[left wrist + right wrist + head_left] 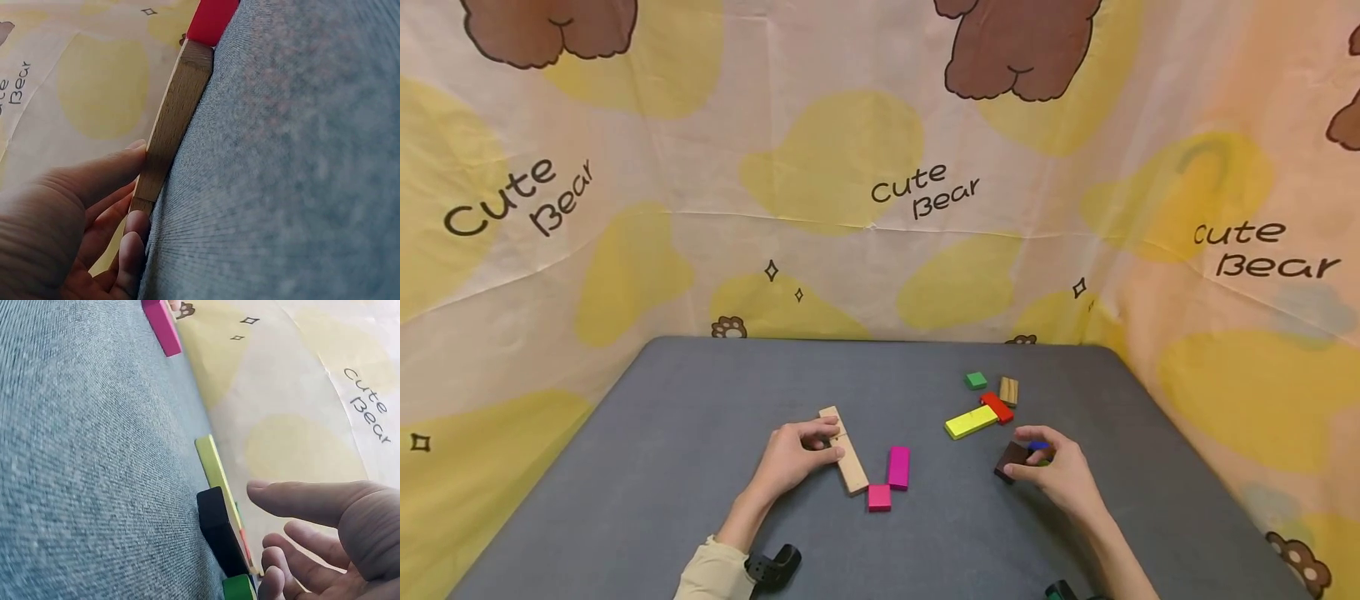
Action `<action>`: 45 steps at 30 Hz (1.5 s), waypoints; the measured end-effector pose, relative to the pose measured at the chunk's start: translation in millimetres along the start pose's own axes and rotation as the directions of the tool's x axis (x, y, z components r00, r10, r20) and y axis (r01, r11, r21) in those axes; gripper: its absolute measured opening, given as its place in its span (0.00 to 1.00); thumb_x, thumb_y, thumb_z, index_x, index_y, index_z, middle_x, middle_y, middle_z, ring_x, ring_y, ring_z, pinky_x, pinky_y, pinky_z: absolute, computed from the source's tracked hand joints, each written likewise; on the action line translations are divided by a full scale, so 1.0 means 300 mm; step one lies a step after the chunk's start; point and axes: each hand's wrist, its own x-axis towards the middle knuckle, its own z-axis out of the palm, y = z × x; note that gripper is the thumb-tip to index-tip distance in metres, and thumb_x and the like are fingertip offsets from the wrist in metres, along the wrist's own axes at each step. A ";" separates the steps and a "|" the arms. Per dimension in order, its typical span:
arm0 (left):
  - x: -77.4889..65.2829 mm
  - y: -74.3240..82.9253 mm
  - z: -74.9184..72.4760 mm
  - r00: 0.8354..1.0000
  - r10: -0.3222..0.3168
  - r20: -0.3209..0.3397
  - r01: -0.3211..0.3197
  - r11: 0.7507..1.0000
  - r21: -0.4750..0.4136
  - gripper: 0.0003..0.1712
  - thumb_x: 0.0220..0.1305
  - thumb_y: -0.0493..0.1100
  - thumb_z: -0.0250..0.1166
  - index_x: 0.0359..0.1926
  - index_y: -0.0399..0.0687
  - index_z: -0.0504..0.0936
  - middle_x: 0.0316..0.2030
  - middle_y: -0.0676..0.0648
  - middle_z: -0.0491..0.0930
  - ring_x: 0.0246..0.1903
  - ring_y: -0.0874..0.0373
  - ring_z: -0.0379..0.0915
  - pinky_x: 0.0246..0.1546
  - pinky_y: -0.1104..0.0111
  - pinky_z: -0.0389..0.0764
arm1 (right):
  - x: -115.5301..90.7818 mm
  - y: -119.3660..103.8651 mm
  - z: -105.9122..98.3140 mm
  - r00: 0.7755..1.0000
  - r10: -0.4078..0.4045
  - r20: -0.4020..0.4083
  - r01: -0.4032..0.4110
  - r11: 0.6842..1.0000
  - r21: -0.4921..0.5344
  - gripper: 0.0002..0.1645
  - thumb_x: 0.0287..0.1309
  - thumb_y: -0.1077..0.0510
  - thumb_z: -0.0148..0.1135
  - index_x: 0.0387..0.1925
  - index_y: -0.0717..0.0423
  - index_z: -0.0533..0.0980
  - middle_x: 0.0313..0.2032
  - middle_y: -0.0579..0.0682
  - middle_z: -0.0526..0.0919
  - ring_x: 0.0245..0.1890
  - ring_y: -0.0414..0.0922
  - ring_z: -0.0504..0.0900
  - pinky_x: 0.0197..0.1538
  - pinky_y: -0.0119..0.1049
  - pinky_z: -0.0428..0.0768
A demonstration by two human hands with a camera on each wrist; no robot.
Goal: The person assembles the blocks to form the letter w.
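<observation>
Toward the table's [925, 550] right edge, a blue block [1038, 446] is part-hidden by the spread, empty right hand [1062, 468]; a wooden block [852, 469] is touched by the loose left hand [793, 456].

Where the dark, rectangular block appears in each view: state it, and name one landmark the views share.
Head: dark, rectangular block right of centre, lower half, at the right hand.
Left wrist: not in this picture.
Right wrist: below centre, partly in front of the long, flat yellow block.
Shared landmark: the cream-and-yellow fabric backdrop lettered "Bear", visible in all three.
</observation>
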 end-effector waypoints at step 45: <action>-0.003 -0.011 -0.001 1.000 -0.004 -0.011 0.004 1.000 0.017 0.21 0.50 0.47 0.79 0.48 0.52 0.89 0.53 0.56 0.82 0.42 0.62 0.79 0.36 0.68 0.74 | 0.001 0.021 0.015 0.999 0.031 0.036 -0.027 0.993 -0.115 0.43 0.32 0.65 0.83 0.56 0.63 0.76 0.47 0.54 0.80 0.38 0.49 0.74 0.33 0.41 0.73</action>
